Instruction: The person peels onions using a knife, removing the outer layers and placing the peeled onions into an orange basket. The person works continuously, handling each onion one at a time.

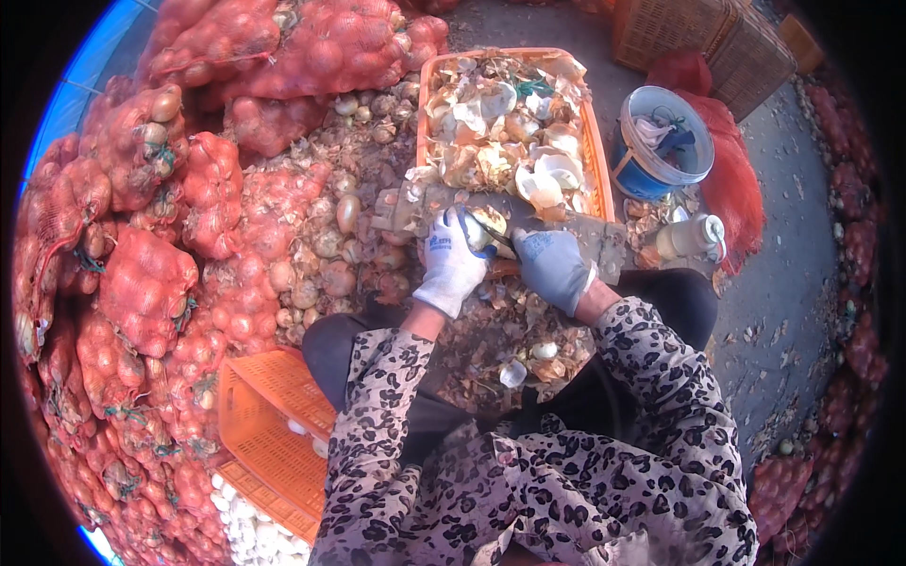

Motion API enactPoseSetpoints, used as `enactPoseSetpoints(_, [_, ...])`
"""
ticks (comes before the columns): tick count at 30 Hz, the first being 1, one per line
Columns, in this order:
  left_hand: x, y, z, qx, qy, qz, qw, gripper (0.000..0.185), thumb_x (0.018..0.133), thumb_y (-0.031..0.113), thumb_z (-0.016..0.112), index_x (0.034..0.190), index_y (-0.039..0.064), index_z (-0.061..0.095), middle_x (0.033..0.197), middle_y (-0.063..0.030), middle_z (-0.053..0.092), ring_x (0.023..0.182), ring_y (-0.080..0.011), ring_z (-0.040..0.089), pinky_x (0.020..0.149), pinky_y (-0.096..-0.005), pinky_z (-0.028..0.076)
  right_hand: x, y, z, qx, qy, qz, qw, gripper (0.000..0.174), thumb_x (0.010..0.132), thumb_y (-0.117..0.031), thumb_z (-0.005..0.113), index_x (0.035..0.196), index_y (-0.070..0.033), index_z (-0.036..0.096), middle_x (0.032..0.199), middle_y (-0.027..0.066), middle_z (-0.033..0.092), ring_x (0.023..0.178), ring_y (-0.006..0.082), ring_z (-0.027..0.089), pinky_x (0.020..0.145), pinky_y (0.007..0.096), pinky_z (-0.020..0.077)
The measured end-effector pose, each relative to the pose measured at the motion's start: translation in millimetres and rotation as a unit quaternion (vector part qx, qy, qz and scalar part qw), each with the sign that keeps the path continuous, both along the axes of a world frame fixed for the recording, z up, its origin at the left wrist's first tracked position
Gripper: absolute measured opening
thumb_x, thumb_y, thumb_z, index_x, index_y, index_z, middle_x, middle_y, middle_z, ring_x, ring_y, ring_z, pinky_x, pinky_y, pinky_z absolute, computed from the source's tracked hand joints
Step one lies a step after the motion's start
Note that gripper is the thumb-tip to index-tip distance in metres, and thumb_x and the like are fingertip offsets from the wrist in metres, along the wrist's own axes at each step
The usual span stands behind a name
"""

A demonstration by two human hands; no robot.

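In a white work glove with a blue palm, my left hand grips a partly peeled onion from its left side. My right hand, in a grey-blue glove, holds a knife whose dark blade rests against the onion's top. Both hands are over a worn wooden board in front of my lap. Just beyond the board lies an orange plastic crate heaped with onion skins. My right fingers hide the knife's handle.
Red mesh sacks of onions pile up on the left, beside loose onions. A tipped orange crate lies near my left knee, with peeled onions below it. To the right stand a white bucket and a plastic bottle.
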State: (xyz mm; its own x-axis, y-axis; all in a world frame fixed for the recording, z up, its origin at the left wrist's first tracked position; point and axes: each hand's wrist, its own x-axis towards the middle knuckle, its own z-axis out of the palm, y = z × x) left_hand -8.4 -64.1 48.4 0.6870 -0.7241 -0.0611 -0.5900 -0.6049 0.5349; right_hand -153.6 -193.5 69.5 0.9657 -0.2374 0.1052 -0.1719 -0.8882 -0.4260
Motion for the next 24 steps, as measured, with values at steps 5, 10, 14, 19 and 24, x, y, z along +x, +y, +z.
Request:
enactPoseSetpoints(5, [-11.9, -2.2, 7.3, 0.030, -0.067, -0.012, 0.997, 0.084, 0.071, 0.028, 0.084, 0.137, -0.004, 0.042, 0.130, -0.0252, 0.052, 0.119, -0.0403, 0.053, 0.102, -0.0459, 0.044, 10.6, 1.9, 7.8, -0.003, 0.019, 0.004, 1.000, 0.021, 0.085, -0.023, 0.069, 0.088, -0.003, 0.061, 0.078, 0.0176, 0.068, 0.079, 0.0367, 0.069, 0.069, 0.0458, 0.0539])
enactPoseSetpoints(10, [-3.9, -1.8, 1.6, -0.003, -0.071, -0.023, 0.997, 0.085, 0.070, 0.029, 0.086, 0.135, -0.004, 0.044, 0.124, -0.0265, 0.055, 0.113, -0.0420, 0.058, 0.096, -0.0475, 0.049, 14.1, -11.6, -2.4, -0.024, 0.022, 0.030, 0.999, 0.019, 0.085, -0.021, 0.066, 0.088, -0.002, 0.065, 0.083, 0.0173, 0.071, 0.079, 0.0369, 0.070, 0.070, 0.0457, 0.0553])
enactPoseSetpoints(14, [-6.5, 4.0, -4.3, -0.013, -0.079, -0.037, 0.996, 0.087, 0.069, 0.029, 0.088, 0.137, -0.002, 0.044, 0.124, -0.0261, 0.055, 0.115, -0.0418, 0.057, 0.097, -0.0471, 0.049, 5.4, -31.3, -28.3, -0.027, 0.057, -0.017, 0.998, 0.015, 0.085, -0.014, 0.060, 0.088, -0.003, 0.068, 0.086, 0.0185, 0.071, 0.081, 0.0364, 0.071, 0.073, 0.0451, 0.0559])
enactPoseSetpoints(19, [16.9, 18.1, -19.2, -0.085, -0.087, 0.004, 0.993, 0.090, 0.067, 0.027, 0.088, 0.138, -0.003, 0.043, 0.130, -0.0245, 0.051, 0.121, -0.0415, 0.051, 0.104, -0.0477, 0.043, -6.6, -18.7, -29.8, 0.019, 0.047, -0.085, 0.995, 0.016, 0.084, -0.015, 0.058, 0.091, -0.005, 0.069, 0.088, 0.0188, 0.071, 0.089, 0.0379, 0.069, 0.080, 0.0474, 0.0541])
enactPoseSetpoints(24, [29.4, 26.4, -13.6, -0.168, -0.065, 0.015, 0.984, 0.084, 0.068, 0.021, 0.087, 0.138, 0.001, 0.046, 0.126, -0.0207, 0.056, 0.119, -0.0380, 0.054, 0.102, -0.0456, 0.046, -6.4, -8.5, -22.4, 0.115, 0.055, -0.148, 0.981, 0.021, 0.088, -0.024, 0.061, 0.094, -0.005, 0.067, 0.093, 0.0195, 0.071, 0.091, 0.0391, 0.068, 0.082, 0.0480, 0.0530])
